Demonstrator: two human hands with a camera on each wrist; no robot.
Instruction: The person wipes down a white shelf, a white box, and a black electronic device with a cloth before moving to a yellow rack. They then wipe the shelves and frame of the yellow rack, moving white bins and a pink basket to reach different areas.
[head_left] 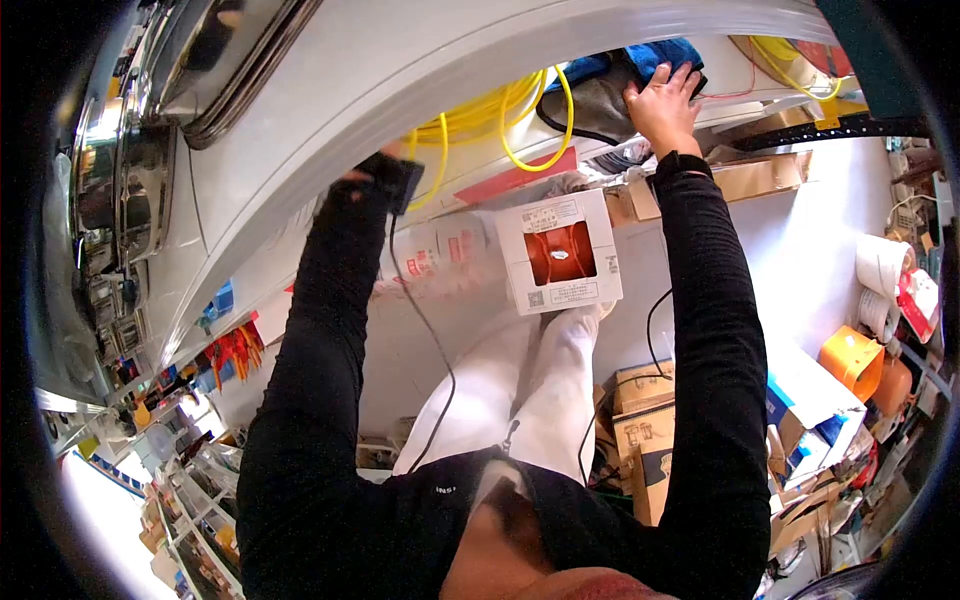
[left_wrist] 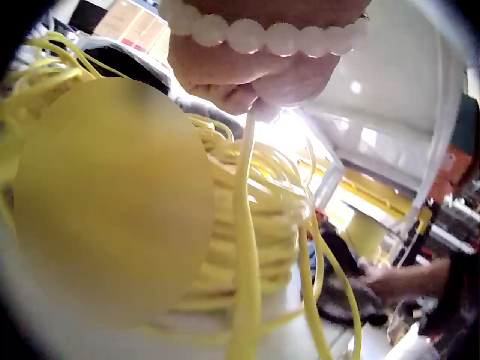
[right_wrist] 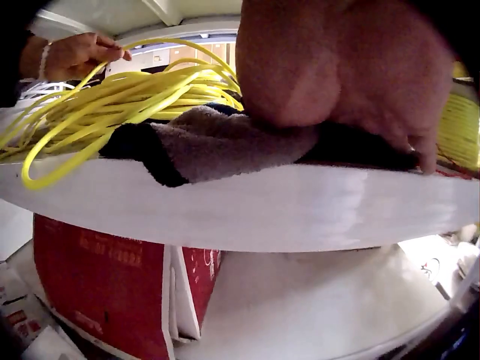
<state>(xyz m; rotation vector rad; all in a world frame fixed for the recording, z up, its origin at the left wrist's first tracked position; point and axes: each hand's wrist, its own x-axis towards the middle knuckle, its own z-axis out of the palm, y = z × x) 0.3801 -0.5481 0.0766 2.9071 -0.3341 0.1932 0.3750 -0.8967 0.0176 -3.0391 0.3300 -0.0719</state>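
Observation:
My left hand (left_wrist: 255,71), with a white bead bracelet at its wrist, pinches a strand of yellow cable (left_wrist: 246,225). From the right wrist view, the same hand (right_wrist: 79,58) is at the far side of a loose yellow coil (right_wrist: 150,94). The head view mostly hides it behind the wrist camera (head_left: 398,185). Fingers spread, my right hand (head_left: 665,108) rests on a grey and blue cloth (head_left: 600,100) beside the coil. That cloth (right_wrist: 217,142) lies on a white ledge (right_wrist: 247,202), its dark corner hanging over the edge.
A white box with a red window (head_left: 560,255) stands below the ledge. Under the ledge is a red box (right_wrist: 105,277). Cardboard boxes (head_left: 645,430) and an orange container (head_left: 850,360) are toward the right. A thin dark cord (head_left: 440,350) hangs from the left wrist.

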